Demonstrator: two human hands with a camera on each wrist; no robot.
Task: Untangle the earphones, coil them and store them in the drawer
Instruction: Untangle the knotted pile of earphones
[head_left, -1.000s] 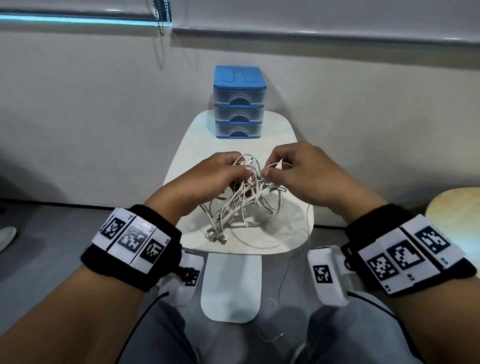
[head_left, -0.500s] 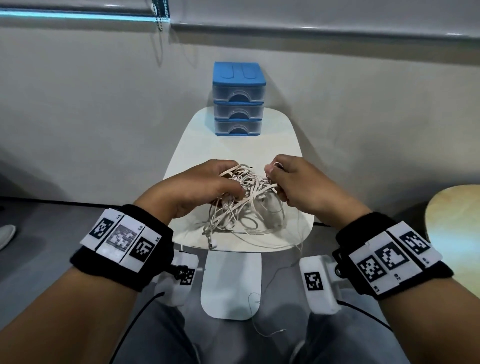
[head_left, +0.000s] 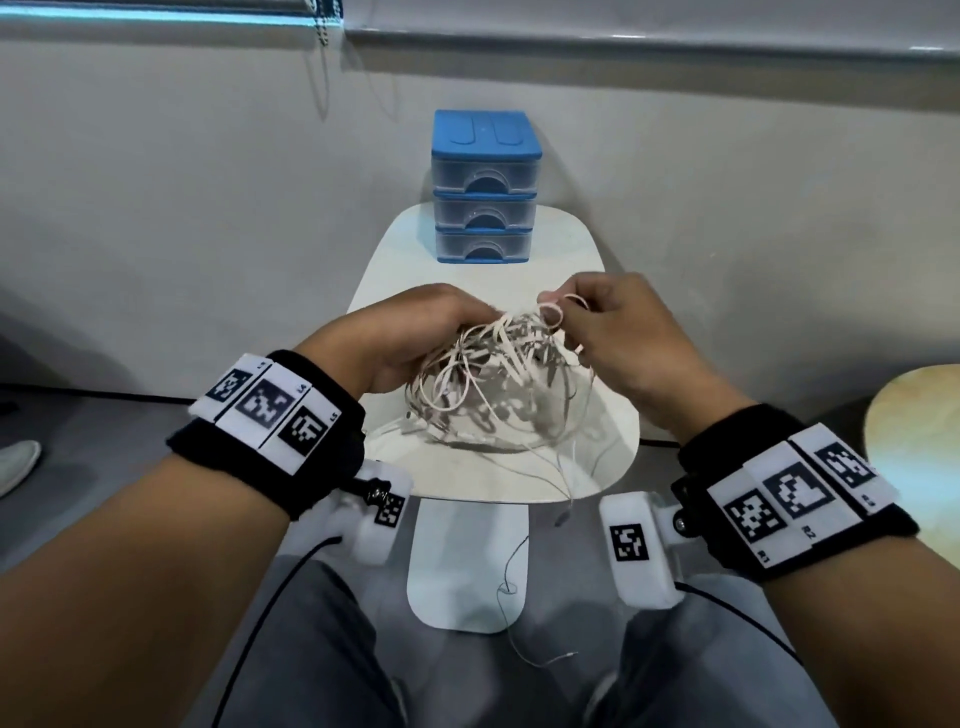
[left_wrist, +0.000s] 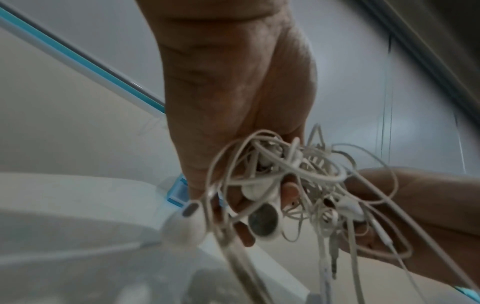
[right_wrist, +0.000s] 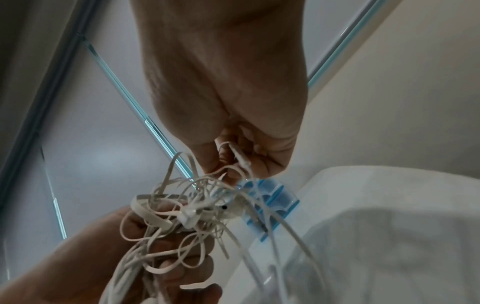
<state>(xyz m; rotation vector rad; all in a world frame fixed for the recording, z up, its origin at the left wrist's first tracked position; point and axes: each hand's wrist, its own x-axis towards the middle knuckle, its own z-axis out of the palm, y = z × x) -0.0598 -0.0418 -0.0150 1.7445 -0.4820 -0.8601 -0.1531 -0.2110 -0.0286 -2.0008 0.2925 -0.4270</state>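
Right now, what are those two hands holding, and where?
Both hold the tangled earphones: the left hand grips the bundle's side, the right hand pinches a cable loop at its top.

Right hand (head_left: 618, 343): raised since 0.5 s ago; it now pinches a cable loop above the top right of the earphones (head_left: 493, 374), whereas before its fingers sat lower, against the right side of the bundle.
Earphones: bundle lifted higher off the table (head_left: 613, 436) at the right; loops spread wider between the hands than 1.0 s ago.
Left hand (head_left: 415, 332): shifted slightly left of the bundle's middle; fingers curled round the left part of the cables.
Hanging cable: trails further below the near table edge than 1.0 s ago.
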